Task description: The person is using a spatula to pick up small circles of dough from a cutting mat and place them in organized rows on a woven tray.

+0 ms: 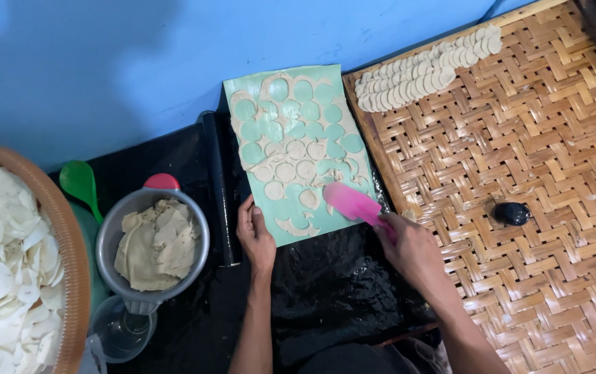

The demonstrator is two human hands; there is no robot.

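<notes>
At the far left edge, a wide round basket with a brown woven rim (69, 249) is heaped with thin white dried discs (0, 270), kept to the side but within arm's reach. Beside it a green plastic spoon (80, 183) leans out of a green container, and next to that a grey metal bowl with a red handle tab (114, 232) holds torn beige dough scraps (154, 246), apparently collected there so the offcuts stay off the work surface. Below the bowl stands a small clear plastic cup (119, 332).

In the middle, on black plastic sheeting (326, 284), lies a pale green rectangular sheet (315, 221) spread with a thin beige dough layer (281, 149) cut into circles; many rounds are already gone, leaving a lacy web. The left hand (255, 235) lies flat at the sheet's lower left edge, fingers together and pressed down, seemingly to keep the sheet from sliding. The right hand (412, 253) is closed around the handle of a pink flat plastic scraper (351, 202), whose blade rests low on the sheet's right part, angled as if to slip under the rounds without tearing them.

To the right, a large woven bamboo tray (520, 159) carries two overlapping rows of small pale dough rounds (426, 69) along its top edge, laid so each gets air. A small black round object (512, 213) sits alone on the weave.
</notes>
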